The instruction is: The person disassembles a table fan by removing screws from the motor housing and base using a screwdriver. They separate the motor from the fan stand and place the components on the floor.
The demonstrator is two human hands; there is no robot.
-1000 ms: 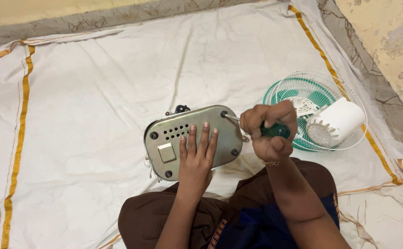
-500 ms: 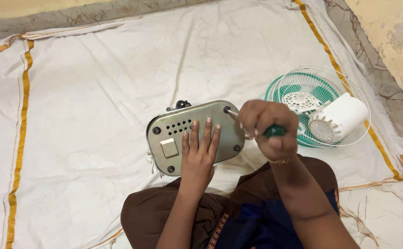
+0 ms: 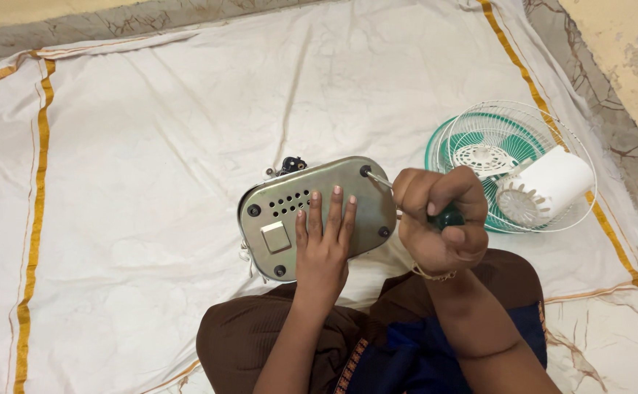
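Your left hand lies flat, fingers apart, pinning the metal base plate on the white cloth before your knees; your right hand is clamped on the green-handled screwdriver, tip at the corner screw.

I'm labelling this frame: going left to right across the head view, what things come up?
Cloth's gold stripe → metal base plate → left hand → right hand on a green-handled screwdriver → fan grille → white motor housing.

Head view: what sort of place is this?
Probably a home floor used as a repair spot: a white cloth spread over stone flooring, a metal appliance base, and fan parts.
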